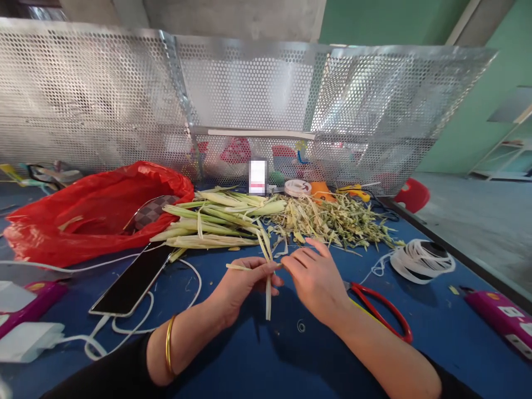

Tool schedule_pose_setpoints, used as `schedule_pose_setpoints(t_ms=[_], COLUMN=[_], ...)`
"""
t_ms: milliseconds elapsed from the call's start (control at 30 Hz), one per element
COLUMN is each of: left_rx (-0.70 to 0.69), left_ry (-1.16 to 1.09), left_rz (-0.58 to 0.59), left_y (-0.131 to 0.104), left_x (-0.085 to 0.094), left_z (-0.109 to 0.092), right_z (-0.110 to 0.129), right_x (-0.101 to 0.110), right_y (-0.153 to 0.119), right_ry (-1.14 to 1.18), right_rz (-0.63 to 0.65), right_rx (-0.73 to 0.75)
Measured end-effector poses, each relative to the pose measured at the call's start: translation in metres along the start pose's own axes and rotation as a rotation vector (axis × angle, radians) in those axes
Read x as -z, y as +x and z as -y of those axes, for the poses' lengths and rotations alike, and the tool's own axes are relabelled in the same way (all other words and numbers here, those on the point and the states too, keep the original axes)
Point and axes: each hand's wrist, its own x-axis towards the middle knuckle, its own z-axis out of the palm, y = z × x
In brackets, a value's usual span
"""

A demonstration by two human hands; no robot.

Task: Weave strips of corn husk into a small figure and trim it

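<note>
The left hand (pixel 243 282), its grip pinched tight, and right hand (pixel 316 280), fingertips closed just beside it, hold crossed corn-husk strips (pixel 268 303), one running near-to-far lengthwise through the grip, another jutting left.

Two bare hands (pixel 245 281), two husk heaps (pixel 224 216), one gold bangle (pixel 168 348), one smartphone (pixel 131 280), two purple power strips (pixel 501 321).

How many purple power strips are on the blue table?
2. One purple power strip lies at the left edge, by a white charger; a second strip lies at the right edge. Any behind the red bag would be hidden.
</note>
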Motion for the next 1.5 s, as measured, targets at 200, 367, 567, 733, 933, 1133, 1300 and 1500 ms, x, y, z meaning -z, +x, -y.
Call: schedule_pose_setpoints(t_ms=[200,367,567,733,933,1133,1300,1500], left_rx=[0.019,-0.001,-0.008,-0.065,-0.159,-0.13,-0.119,-0.154], left_ry=[0.052,0.051,-0.207,-0.281,-0.108,-0.201,-0.174,-0.081], left_rz=[0.013,0.012,-0.043,0.059,0.186,0.142,0.09,-0.132], left_y=[0.003,0.002,0.003,-0.001,-0.002,0.009,0.005,0.006], left_x=[-0.001,-0.001,0.002,0.002,-0.001,0.008,0.006,-0.003], left_z=[0.004,0.004,-0.001,-0.001,0.001,-0.004,-0.006,0.002], right_z=[0.001,-0.004,-0.001,0.011,0.014,0.014,0.016,0.02], right_x=[-0.002,-0.003,0.011,0.005,-0.002,0.003,0.003,-0.002], right_y=[-0.001,-0.001,0.002,-0.002,-0.001,0.001,0.0,-0.005], right_ry=[0.028,0.048,0.11,0.428,0.842,0.853,0.682,0.472], right_rz=[-0.028,-0.059,-0.237,0.009,0.15,0.14,0.156,0.149], right_rx=[-0.009,-0.022,-0.147,-0.316,-0.588,-0.545,-0.484,-0.342])
